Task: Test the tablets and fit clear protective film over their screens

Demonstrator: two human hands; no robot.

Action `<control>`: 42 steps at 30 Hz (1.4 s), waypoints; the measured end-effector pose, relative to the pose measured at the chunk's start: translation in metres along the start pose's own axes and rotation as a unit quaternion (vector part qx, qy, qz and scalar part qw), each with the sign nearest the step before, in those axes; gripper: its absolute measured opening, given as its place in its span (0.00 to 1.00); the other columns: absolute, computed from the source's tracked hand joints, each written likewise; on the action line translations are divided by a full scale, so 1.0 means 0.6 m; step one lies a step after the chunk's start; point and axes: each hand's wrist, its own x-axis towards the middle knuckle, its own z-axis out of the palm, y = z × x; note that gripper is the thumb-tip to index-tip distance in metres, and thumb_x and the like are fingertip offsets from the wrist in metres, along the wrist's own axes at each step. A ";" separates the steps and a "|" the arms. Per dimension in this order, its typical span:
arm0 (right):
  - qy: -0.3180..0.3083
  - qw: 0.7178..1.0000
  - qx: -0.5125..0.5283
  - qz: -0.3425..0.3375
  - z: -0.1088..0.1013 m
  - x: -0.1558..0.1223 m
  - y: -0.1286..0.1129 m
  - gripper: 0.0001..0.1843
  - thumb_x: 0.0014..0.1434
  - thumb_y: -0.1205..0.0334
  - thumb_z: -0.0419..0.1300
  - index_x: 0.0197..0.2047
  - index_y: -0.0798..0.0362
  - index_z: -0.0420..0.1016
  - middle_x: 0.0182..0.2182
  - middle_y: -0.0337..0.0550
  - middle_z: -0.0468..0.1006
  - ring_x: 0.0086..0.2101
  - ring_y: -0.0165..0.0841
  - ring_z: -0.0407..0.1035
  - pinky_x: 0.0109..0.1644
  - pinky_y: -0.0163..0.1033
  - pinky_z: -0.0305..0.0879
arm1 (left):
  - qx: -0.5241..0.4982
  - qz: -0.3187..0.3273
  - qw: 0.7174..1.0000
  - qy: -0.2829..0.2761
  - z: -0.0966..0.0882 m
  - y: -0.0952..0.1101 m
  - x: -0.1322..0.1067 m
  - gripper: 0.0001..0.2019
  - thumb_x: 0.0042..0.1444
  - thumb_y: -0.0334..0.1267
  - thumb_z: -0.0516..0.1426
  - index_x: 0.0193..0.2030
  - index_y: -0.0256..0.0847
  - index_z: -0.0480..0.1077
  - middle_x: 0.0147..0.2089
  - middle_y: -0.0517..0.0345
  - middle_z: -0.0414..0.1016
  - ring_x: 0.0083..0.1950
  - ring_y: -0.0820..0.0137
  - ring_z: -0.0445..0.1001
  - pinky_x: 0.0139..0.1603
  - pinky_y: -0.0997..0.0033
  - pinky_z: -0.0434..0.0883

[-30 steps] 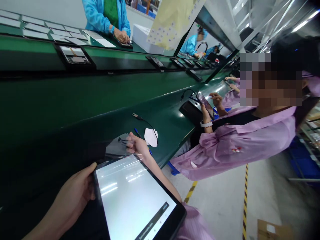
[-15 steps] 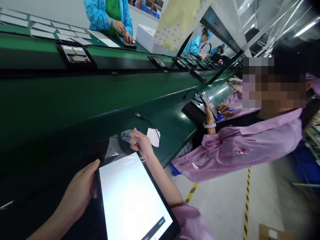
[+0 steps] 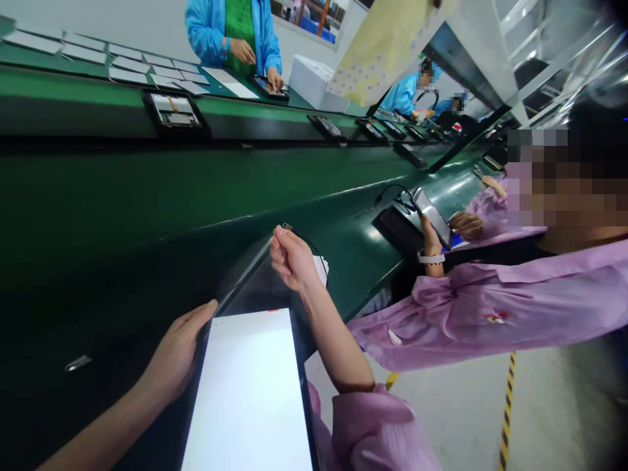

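A tablet point(image 3: 250, 392) with a bright white screen and black border lies before me, its lower end cut off by the picture's edge. My left hand point(image 3: 179, 356) grips its left side near the top corner, with the fingers partly hidden behind it. Beyond the top edge, my right hand point(image 3: 296, 258) is closed in a pinch on a transparent plastic film point(image 3: 248, 271). The film stretches as a taut, glossy strip from near the tablet's top left corner up to those fingertips. Just behind the right hand are a black cable point(image 3: 314, 243) and a piece of white paper point(image 3: 322, 268).
On my right, a co-worker in a pink sleeve point(image 3: 471, 320) holds another device point(image 3: 432, 212). A raised green line point(image 3: 255, 124) carries several black trays with devices. Across it, a person in blue point(image 3: 267, 39) handles one. A small shiny scrap point(image 3: 78, 363) lies left.
My right hand has moved up and away from the tablet, drawing the film out into a long strip. The tablet has turned slightly, and the view has shifted left.
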 end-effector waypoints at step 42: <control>-0.086 0.995 -0.030 -0.027 0.038 0.009 -0.018 0.16 0.54 0.56 0.69 0.32 0.51 0.64 0.21 0.26 0.58 0.16 0.18 0.43 0.13 0.28 0.32 | 0.160 0.698 0.697 0.022 -0.046 0.042 0.004 0.11 0.66 0.37 0.49 0.40 0.41 0.73 0.19 0.69 0.64 0.17 0.83 0.60 0.18 0.82 0.56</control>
